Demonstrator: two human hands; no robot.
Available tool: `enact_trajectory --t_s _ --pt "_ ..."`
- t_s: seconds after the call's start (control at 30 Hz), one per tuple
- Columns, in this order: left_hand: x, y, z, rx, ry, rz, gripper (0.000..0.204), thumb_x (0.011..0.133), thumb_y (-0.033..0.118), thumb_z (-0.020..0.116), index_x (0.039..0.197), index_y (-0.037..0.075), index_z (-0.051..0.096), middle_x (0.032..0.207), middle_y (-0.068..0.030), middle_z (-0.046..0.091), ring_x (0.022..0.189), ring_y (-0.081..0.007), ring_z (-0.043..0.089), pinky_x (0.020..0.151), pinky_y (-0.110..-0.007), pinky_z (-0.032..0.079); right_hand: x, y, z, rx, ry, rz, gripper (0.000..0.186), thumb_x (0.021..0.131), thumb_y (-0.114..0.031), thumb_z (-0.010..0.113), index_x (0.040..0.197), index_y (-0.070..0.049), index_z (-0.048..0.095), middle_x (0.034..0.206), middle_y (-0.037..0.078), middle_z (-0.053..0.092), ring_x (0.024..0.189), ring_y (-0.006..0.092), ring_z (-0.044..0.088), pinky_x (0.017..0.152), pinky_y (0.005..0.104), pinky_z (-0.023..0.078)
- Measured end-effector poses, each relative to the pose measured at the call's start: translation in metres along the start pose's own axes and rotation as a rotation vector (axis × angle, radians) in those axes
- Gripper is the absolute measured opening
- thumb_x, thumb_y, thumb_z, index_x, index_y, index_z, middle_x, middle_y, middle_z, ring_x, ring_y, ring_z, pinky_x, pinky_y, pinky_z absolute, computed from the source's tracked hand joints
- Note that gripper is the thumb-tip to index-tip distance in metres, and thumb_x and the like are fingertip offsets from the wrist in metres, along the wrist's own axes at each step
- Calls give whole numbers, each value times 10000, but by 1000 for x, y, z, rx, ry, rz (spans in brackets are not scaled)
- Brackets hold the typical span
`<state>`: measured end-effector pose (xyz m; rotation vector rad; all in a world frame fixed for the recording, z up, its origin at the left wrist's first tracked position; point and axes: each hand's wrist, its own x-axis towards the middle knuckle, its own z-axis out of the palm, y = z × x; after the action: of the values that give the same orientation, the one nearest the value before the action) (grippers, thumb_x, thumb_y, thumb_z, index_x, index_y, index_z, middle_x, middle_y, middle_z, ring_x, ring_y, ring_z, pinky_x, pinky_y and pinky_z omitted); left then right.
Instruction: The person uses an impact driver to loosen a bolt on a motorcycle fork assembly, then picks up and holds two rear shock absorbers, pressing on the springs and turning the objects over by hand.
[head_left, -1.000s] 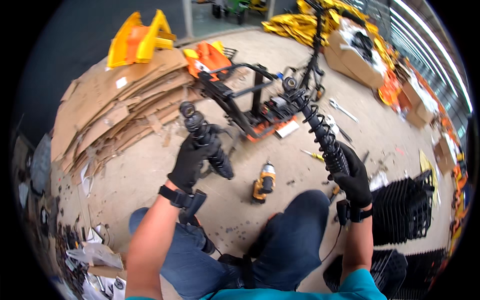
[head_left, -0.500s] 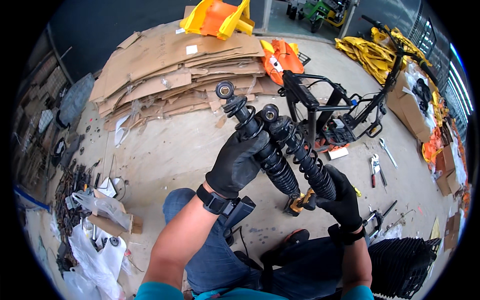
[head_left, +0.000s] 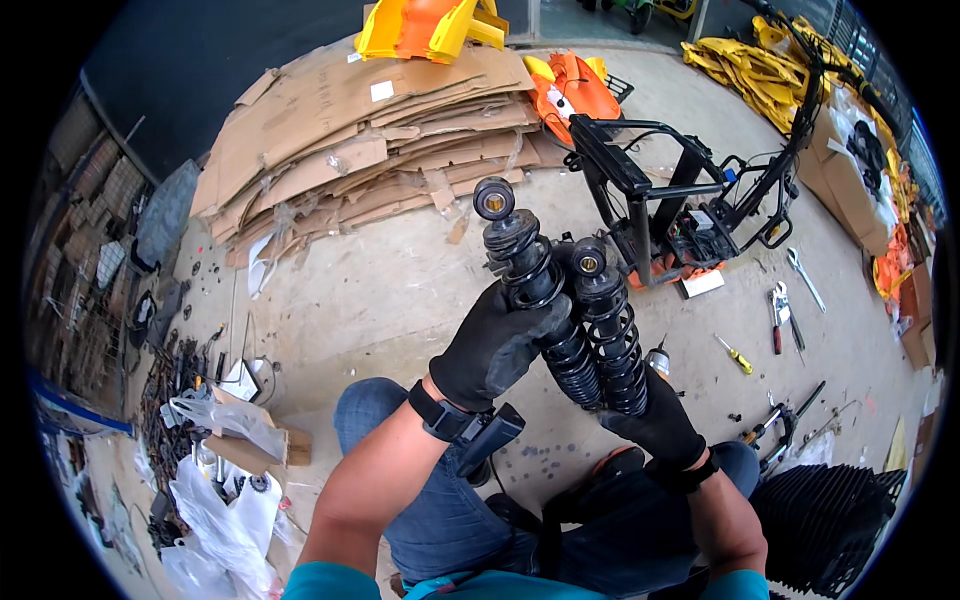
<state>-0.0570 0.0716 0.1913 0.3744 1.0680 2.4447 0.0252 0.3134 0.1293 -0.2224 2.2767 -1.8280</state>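
My left hand [head_left: 490, 345], in a black glove, is closed around a black coil-spring shock absorber [head_left: 515, 250], held upright and tilted, eyelet at the top. My right hand [head_left: 655, 425], also gloved, grips the lower end of a second shock absorber [head_left: 610, 310]. The two lie side by side over my knees, the left one's eyelet a little higher. Just beyond them stands a black vehicle frame [head_left: 635, 175] with handlebars and exposed wiring. A power drill [head_left: 657, 357] is partly hidden behind the right shock.
Flattened cardboard [head_left: 300, 150] is stacked behind, with yellow-orange panels [head_left: 425, 30] on top. A screwdriver [head_left: 733, 353], pliers [head_left: 781, 318] and wrench [head_left: 805, 275] lie at right, near black plastic parts [head_left: 815, 510]. Plastic bags and small hardware [head_left: 215, 515] clutter the left. Yellow panels [head_left: 735, 75] are heaped at back right.
The shocks, held apart a second ago, are now side by side. Since half a second ago they have moved slightly right and down. The view has shifted, bringing more left-side clutter in.
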Motion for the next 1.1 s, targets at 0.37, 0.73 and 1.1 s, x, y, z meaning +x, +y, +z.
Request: enact_trajectory --t_s 0.37,0.73,1.1 --pt "9 -24 -7 -3 -50 -137 395 952 116 612 1335 58 531 1222 -70 640 1136 -191 614 929 -314 486 -6 -6 -4 363 -101 97 650 749 -87 766 1335 -26 493 1098 50 624 971 149 620 855 318 518" --pt "15 -35 -6 -46 114 -226 427 1010 237 516 1366 6 473 1192 -167 642 1134 -293 619 885 -352 506 -5 -8 12 827 -105 253 543 883 -92 666 1378 -13 459 1188 104 628 1059 182 635 924 345 523" --pt "18 -52 -19 74 34 -179 456 947 100 554 1383 33 440 1204 -128 605 1025 -204 600 914 -376 492 -4 -3 14 831 -107 208 500 882 -75 653 1346 -5 482 1166 91 643 1031 165 646 904 319 538"
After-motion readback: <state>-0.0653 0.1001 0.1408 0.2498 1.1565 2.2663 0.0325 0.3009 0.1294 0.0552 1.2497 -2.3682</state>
